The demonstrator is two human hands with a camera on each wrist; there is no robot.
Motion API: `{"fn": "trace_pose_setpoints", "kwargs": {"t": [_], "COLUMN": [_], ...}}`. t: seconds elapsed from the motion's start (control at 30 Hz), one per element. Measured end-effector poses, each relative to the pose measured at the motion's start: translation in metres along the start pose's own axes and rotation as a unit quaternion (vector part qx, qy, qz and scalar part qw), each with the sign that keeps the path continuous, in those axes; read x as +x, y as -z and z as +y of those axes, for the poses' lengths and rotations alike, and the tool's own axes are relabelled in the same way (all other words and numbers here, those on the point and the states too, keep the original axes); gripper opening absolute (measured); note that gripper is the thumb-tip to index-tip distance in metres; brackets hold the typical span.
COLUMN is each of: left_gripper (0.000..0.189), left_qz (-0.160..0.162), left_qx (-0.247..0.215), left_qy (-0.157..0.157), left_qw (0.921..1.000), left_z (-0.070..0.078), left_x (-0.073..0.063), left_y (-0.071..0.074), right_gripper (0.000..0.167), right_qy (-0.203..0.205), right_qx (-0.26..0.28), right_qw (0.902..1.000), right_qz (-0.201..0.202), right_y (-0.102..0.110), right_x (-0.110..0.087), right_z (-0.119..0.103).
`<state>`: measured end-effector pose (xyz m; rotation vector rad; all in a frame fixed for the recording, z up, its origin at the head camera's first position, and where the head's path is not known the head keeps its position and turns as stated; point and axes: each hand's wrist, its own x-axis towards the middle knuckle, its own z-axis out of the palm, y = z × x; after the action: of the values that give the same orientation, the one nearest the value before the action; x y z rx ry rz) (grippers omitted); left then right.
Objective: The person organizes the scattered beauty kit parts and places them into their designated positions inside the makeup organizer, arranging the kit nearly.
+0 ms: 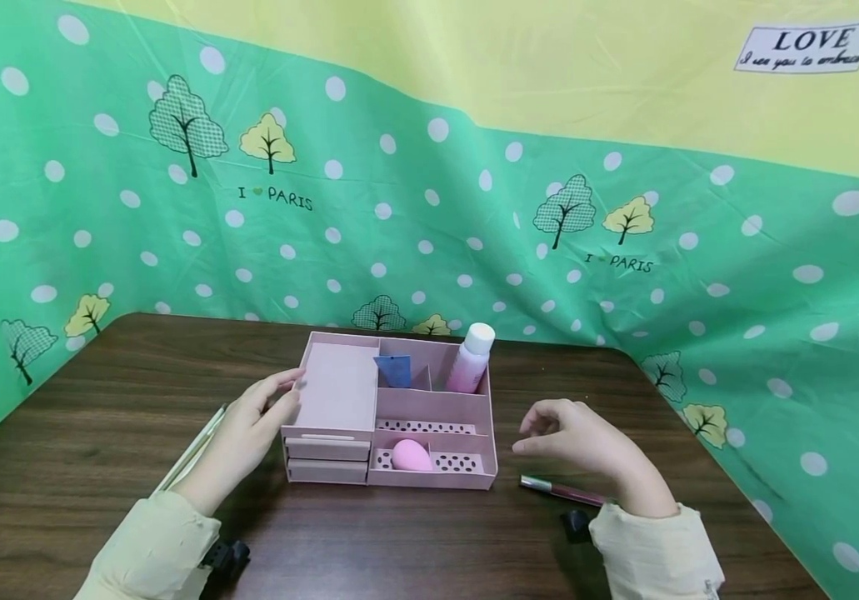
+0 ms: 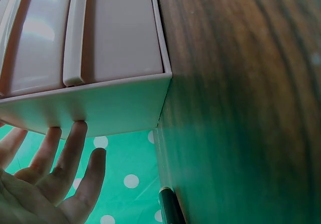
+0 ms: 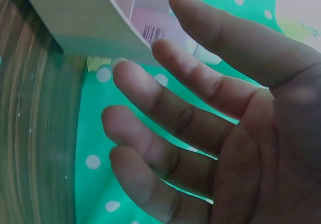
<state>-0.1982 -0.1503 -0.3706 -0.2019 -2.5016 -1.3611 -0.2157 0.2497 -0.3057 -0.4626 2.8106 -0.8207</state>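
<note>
A pink desktop organizer (image 1: 429, 411) with two small drawers stands mid-table. My left hand (image 1: 252, 429) rests its straight fingertips on the organizer's left side wall (image 2: 115, 106). To the right of the organizer, my right hand (image 1: 571, 437) hovers with nothing in it, its fingers (image 3: 135, 86) loosely bent and apart. A bottle (image 1: 470, 360) of pink liquid with a white cap leans in the back right compartment. Left of it, a blue packet (image 1: 397, 372) sticks up. An egg-shaped pink makeup sponge (image 1: 411, 456) lies in the front compartment.
A slim tube (image 1: 560, 491) with a silvery end and a dark pink body lies on the table below my right hand. Thin sticks (image 1: 192, 450) lie beside my left forearm. Behind the wooden table (image 1: 399, 542) hangs a green dotted cloth (image 1: 414, 200).
</note>
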Motion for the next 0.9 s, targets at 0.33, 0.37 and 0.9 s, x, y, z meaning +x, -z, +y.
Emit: {"fn": "trace_pose_setpoints", "kwargs": {"t": [0.33, 0.37, 0.9], "left_gripper": [0.039, 0.039, 0.04], "left_qz": [0.003, 0.002, 0.0], "left_qx": [0.006, 0.005, 0.006], "left_qy": [-0.009, -0.008, -0.002], "left_qw": [0.9999, 1.0, 1.0], "left_z": [-0.001, -0.001, -0.002], "left_x": [0.0, 0.0, 0.0], "left_y": [0.0, 0.0, -0.001], "right_gripper": [0.029, 0.03, 0.031], "right_qy": [-0.025, -0.028, -0.113], "right_qx": [0.016, 0.021, 0.05], "right_qw": [0.9989, 0.9985, 0.9881], "right_qz": [-0.036, -0.041, -0.092], "right_y": [0.006, 0.006, 0.0], "right_x": [-0.003, -0.003, -0.004], "right_z": [0.02, 0.023, 0.043]}}
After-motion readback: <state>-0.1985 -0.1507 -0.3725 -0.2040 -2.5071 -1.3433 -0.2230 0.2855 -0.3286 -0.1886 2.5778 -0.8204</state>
